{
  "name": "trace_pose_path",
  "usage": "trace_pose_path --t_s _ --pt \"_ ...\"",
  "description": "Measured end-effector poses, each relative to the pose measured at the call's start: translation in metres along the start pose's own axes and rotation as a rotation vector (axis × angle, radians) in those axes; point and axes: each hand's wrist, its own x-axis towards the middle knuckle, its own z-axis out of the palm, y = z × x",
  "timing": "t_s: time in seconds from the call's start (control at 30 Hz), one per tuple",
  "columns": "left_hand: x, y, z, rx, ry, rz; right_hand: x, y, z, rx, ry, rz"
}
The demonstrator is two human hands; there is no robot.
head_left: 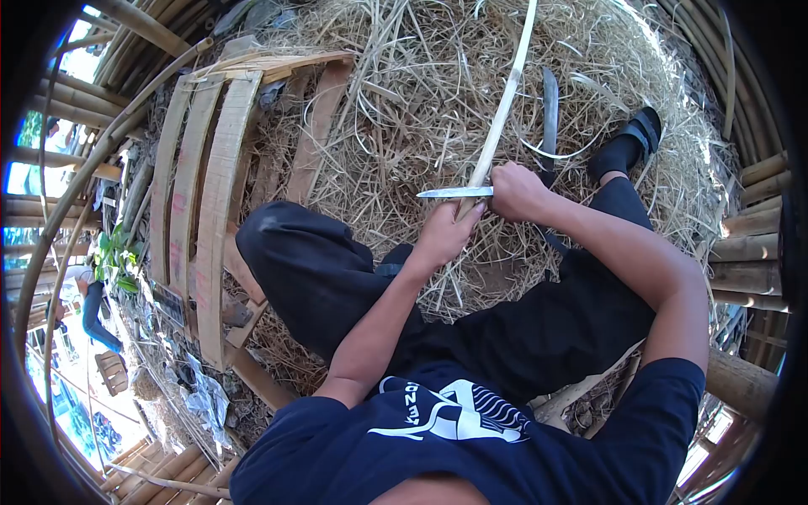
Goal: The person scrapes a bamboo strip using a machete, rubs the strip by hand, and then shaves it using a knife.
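Observation:
A long pale bamboo strip (502, 114) runs from my left hand (444, 232) up past the top of the view. My left fingers close round its lower end, thumb along it. My right hand (518, 194) is a fist on a knife (454, 193); its handle is hidden inside the fingers. The blade points left and lies across the strip, just above my left thumb. Beyond my right hand, a dark long-bladed machete (550, 109) rests on the shavings, its lower end partly hidden.
Curly bamboo shavings (412, 101) cover the ground before me. A slatted wooden pallet (220, 177) stands on my left. Bamboo poles (749, 227) line the right side. My sandalled foot (627, 143) extends right. Another person's leg (94, 316) shows at far left, near crumpled plastic (206, 396).

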Motion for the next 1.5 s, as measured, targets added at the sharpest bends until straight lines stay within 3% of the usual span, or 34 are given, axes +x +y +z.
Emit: trace_pose_path --t_s 0.03,0.17,0.2,0.3,0.33,0.37,0.4,0.5,0.57,0.7,0.83,1.03,1.2,1.3,1.37,1.43,1.47,1.5 --pt "-0.001 -0.001 0.002 0.013 0.025 0.008 0.0 0.002 0.003 -0.002 0.08 -0.056" --pt "-0.001 -0.005 0.004 0.185 0.086 0.094 0.002 0.001 -0.009 -0.049 0.036 -0.028" --pt "-0.007 0.005 0.003 0.174 0.064 0.002 0.007 0.004 -0.009 -0.037 0.022 0.1" --pt "-0.024 0.018 0.011 0.151 0.021 0.0 0.021 0.056 -0.028 -0.092 0.14 0.295" --pt "-0.029 0.019 0.011 -0.06 -0.075 -0.089 0.025 0.084 -0.037 -0.083 0.147 0.474" --pt "-0.032 0.03 0.009 -0.052 -0.079 -0.084 0.021 0.1 -0.055 0.027 0.19 0.638" --pt "-0.038 0.045 0.007 -0.156 -0.096 -0.149 0.012 0.112 -0.065 -0.015 0.217 0.68" --pt "-0.033 0.042 -0.001 -0.249 -0.088 -0.21 -0.006 0.125 -0.056 -0.006 0.275 0.634" --pt "-0.019 0.014 -0.002 -0.004 -0.012 -0.034 -0.009 0.109 -0.057 0.068 0.122 0.506" --pt "-0.027 0.035 0.002 0.383 0.112 0.034 -0.002 0.054 -0.047 0.027 -0.014 0.326" --pt "-0.028 0.034 0.005 0.559 0.172 0.067 0.004 0.018 -0.028 -0.036 -0.124 0.144" --pt "-0.032 0.028 0.013 0.774 0.212 0.076 0.012 0.055 -0.004 -0.114 0.096 -0.007" --pt "-0.042 0.039 0.015 0.741 0.271 0.064 0.022 0.079 -0.033 -0.206 0.07 0.221" --pt "-0.062 0.044 0.013 0.642 0.175 0.072 0.015 0.134 -0.067 -0.112 0.211 0.66" --pt "-0.065 0.043 0.007 0.613 0.176 0.086 -0.008 0.157 -0.08 -0.107 0.251 0.799" --pt "-0.06 0.039 0.004 0.563 0.167 0.033 -0.017 0.162 -0.066 -0.076 0.253 0.792" --pt "-0.054 0.03 0.003 0.542 0.184 0.105 -0.021 0.164 -0.058 -0.047 0.256 0.791" --pt "-0.047 0.025 0.002 0.528 0.186 0.106 -0.021 0.16 -0.053 0.005 0.225 0.665"
